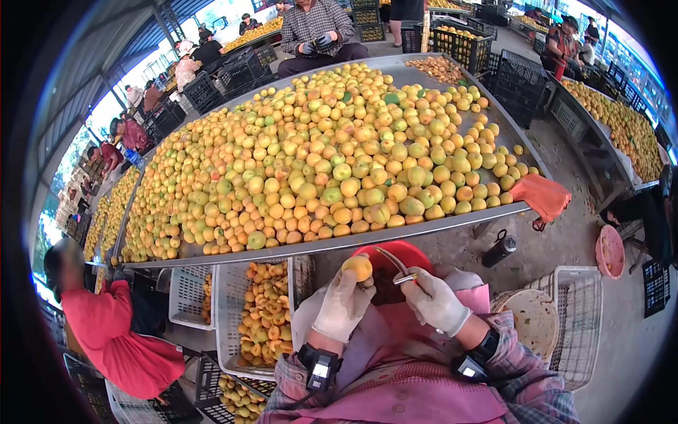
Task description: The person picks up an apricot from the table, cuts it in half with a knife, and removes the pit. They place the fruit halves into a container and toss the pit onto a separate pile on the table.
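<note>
My left hand (344, 305), in a white glove, grips a whole yellow-orange apricot (358, 267) with the fingertips. My gloved right hand (437, 305) is closed round the handle of a small knife (393, 261). Its thin curved blade points up and left toward the apricot, apparently without touching it. Beneath both hands is a red basin (413, 252) at my lap, its inside partly hidden by my hands. A big heap of apricots (304, 162) covers the metal table (325, 244) before me. Left of my lap stands a white crate (232, 311) with halved apricots (265, 311).
A person in red (116, 336) sits at my left. Across the table sits a person in a checked shirt (316, 32). A red-orange bag (542, 196) hangs at the right corner, above a black bottle (499, 247). To my right stand a bucket (531, 321) and a white crate (580, 325).
</note>
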`<move>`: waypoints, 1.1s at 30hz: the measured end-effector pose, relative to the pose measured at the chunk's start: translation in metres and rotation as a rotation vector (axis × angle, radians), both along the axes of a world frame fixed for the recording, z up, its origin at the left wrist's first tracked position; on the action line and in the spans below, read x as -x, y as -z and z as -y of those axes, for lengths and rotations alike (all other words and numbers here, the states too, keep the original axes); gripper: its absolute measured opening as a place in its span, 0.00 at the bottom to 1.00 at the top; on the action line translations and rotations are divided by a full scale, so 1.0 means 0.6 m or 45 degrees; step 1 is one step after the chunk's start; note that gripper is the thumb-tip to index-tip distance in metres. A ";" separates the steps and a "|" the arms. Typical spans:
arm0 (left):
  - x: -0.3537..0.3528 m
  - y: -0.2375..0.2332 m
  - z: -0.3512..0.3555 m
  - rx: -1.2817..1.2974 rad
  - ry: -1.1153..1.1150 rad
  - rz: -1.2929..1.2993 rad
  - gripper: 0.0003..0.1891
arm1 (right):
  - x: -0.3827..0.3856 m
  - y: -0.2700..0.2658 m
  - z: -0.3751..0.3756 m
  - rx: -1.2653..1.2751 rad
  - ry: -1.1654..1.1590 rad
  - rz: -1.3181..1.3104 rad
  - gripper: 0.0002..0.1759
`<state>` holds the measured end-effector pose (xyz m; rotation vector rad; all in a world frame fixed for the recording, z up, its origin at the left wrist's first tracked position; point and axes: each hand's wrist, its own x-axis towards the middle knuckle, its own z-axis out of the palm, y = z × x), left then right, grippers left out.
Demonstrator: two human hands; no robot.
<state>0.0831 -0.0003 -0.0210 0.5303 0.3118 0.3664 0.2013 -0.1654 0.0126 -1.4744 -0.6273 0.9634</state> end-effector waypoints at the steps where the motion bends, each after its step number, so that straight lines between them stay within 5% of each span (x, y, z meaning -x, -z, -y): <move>1: -0.002 0.004 0.004 -0.016 0.049 0.069 0.26 | 0.004 -0.006 -0.002 0.021 -0.014 -0.122 0.11; 8: -0.011 -0.003 0.019 -0.195 0.077 0.125 0.30 | 0.008 0.034 -0.016 -0.153 -0.058 0.582 0.13; 17: 0.002 -0.028 0.029 -0.599 0.119 -0.033 0.28 | 0.021 0.002 -0.007 0.178 -0.058 0.885 0.18; 28: -0.006 -0.066 0.059 -0.479 0.038 0.018 0.25 | 0.026 -0.003 -0.010 -0.181 0.038 0.959 0.14; 33: 0.014 -0.106 0.036 -1.028 0.108 -0.126 0.22 | 0.004 -0.019 0.002 -0.181 -0.185 0.931 0.14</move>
